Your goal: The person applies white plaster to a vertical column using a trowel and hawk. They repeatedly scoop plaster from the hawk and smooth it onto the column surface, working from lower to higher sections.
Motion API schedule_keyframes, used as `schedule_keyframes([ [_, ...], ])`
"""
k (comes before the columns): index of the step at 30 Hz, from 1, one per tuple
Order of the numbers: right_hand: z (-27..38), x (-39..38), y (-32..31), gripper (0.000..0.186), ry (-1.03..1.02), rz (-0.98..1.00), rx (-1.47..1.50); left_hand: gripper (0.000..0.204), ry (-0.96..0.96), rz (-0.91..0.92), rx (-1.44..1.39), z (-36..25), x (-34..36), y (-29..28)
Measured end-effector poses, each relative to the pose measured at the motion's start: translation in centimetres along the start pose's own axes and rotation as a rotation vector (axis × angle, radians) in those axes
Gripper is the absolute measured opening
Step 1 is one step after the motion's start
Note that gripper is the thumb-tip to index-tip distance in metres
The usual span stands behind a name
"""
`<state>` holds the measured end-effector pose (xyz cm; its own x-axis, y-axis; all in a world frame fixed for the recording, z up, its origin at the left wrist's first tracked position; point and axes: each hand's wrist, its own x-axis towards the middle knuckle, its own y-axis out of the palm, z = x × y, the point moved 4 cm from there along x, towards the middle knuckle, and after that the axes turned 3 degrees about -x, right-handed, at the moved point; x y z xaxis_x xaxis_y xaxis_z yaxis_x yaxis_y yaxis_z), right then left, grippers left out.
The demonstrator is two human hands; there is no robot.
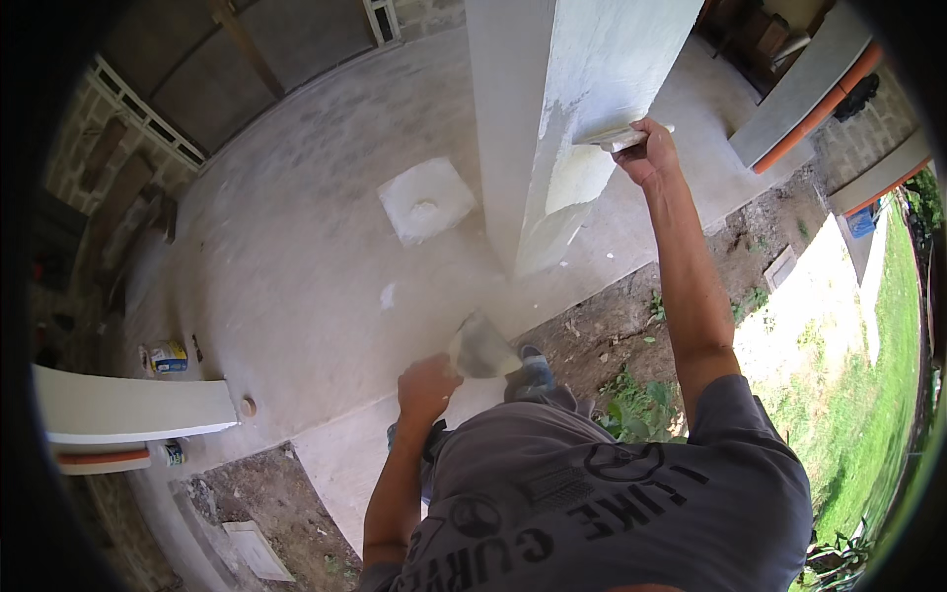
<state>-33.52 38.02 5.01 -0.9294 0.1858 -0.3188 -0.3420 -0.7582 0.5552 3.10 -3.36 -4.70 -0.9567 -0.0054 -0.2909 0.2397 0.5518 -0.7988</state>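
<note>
My right hand (646,153) is raised and closed around a flat finishing trowel (614,137), its blade against the face of a square pillar (508,118). Pale wet plaster (584,183) coats that face, with a ragged lower edge below the trowel. Down by my waist, my left hand (429,387) grips a pointing trowel (481,347) with a broad grey blade and whitish plaster along its edges. Its handle is hidden in my fingers, and both are slightly blurred.
On the concrete floor (286,247) left of the pillar lies a white square board (427,200) with a plaster lump. A can (165,357) stands at far left, near a low white wall (133,405). A soil strip (612,321) with plants borders the floor; grass (858,395) is at right.
</note>
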Motion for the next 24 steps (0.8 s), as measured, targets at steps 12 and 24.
schedule_keyframes([
  [12, 6.8, -21.0, 6.8, 0.029, -0.626, 0.403, -0.32, 0.035, 0.161, -0.067, -0.035, -8.2, 6.8, -4.8],
  [24, -13.5, -14.7, -13.6, 0.051, -0.37, 0.258, -1.134, 0.032, 0.087, -0.163, -0.012, -11.0, 8.3, -8.6],
])
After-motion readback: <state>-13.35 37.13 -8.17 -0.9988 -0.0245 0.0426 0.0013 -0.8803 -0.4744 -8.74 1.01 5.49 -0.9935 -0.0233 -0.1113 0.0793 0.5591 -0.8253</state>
